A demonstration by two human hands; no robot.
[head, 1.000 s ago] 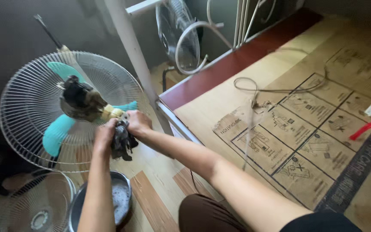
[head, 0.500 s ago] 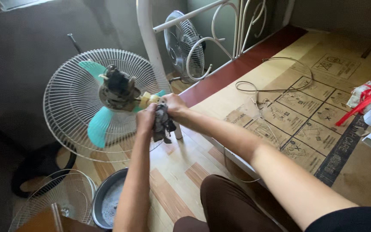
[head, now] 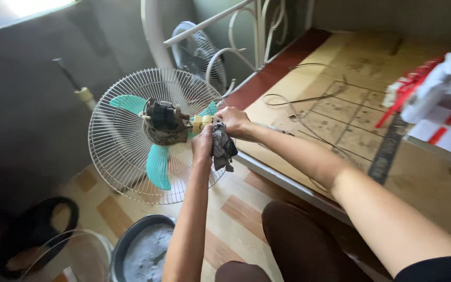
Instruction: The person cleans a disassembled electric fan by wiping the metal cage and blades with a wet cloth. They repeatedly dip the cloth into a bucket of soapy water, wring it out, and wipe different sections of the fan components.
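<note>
Head view, looking down. Landmark: the bare fan motor (head: 164, 122), dark and grimy, sitting in front of the white wire guard (head: 126, 151) with teal blades (head: 157, 166) behind it.

Left hand (head: 203, 145) and right hand (head: 233, 121) meet just right of the motor, both closed on a dark crumpled rag (head: 222, 148) that hangs between them. The rag touches the yellowish neck piece (head: 200, 124) jutting from the motor's right side.

Motor's long axis runs roughly left to right, pointing at the hands. Left hand is slightly nearer the motor.

Below the motor: a grey basin (head: 143, 251) on the wood-pattern floor (head: 238, 209). Right of it: flattened cardboard (head: 434, 177).
</note>
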